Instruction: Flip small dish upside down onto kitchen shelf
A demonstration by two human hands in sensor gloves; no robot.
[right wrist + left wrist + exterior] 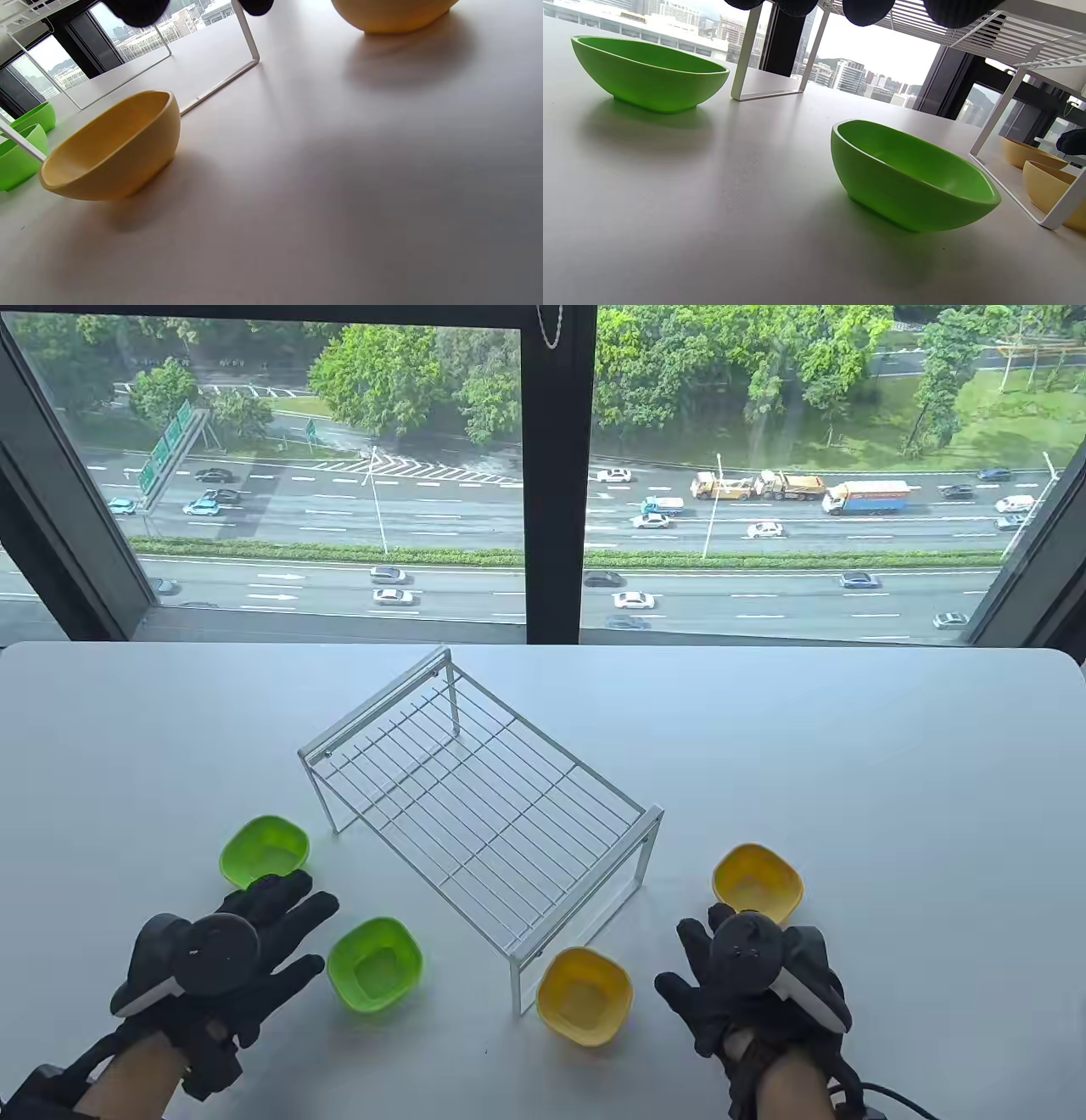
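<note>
A white wire kitchen shelf point(475, 802) stands mid-table, its top bare. Two green small dishes sit upright left of it: one farther back point(265, 851) point(649, 72), one nearer point(375, 964) point(912, 178). Two yellow dishes sit upright right of it: one by the shelf's front leg point(585, 995) point(112, 148), one farther right point(758, 882) point(390, 15). My left hand point(280, 925) hovers open between the green dishes, fingers spread, holding nothing. My right hand point(700, 963) is open between the yellow dishes, holding nothing.
The white table point(891, 780) runs to a window at the back. The shelf's legs point(744, 55) point(248, 40) stand near the dishes. Bare table surface lies right of the yellow dishes and in front of both hands.
</note>
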